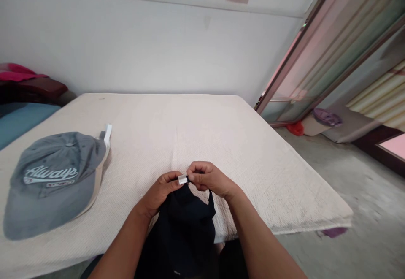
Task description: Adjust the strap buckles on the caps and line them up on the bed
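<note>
A dark navy cap [188,220] hangs over the near edge of the covered table, in front of my body. At its back opening, my left hand [163,190] is closed, thumb and fingers pinching the strap by a small silvery buckle [182,180]. Close beside it, my right hand [207,180] pinches the other part of the strap between thumb and bent fingers. The strap's end is mostly hidden by my fingertips. To the left lies a grey cap [60,156] with "Always" lettering, its white strap tip [108,133] sticking up.
A cream textured cloth [205,123] covers the table, which meets a white wall [158,51]. Dark red and blue furniture [28,112] stands at the left. Beyond the right edge are a concrete floor [376,194], a bin [319,120] and a sliding door [300,72].
</note>
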{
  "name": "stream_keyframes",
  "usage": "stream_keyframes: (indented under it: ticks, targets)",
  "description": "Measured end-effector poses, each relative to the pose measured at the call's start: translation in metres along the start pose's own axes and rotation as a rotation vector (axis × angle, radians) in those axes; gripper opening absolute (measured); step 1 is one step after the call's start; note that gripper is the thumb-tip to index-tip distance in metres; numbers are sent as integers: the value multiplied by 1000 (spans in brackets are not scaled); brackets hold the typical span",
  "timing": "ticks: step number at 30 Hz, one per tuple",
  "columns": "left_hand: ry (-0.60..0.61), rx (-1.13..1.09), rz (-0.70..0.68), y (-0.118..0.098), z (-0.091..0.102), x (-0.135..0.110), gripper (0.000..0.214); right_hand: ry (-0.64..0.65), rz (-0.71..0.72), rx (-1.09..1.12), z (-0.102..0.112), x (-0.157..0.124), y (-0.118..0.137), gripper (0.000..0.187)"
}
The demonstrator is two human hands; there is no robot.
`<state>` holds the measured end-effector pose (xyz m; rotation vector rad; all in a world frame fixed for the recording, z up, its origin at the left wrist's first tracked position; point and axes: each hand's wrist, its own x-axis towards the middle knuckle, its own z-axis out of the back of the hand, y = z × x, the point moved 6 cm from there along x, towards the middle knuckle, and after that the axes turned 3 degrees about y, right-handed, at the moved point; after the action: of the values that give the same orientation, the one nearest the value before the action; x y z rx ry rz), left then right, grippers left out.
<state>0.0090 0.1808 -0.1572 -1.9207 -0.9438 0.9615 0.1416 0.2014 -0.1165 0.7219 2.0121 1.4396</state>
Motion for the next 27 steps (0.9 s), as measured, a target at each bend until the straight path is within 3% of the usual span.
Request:
stream_keyframes:
  ticks: [15,27]
  targets:
    - [-8,77,6,-4,-4,1,25,16,19,53,-3,3,-4,16]
    - [-42,-52,4,1,-3,2,21,22,10,82,-5,4,-4,18]
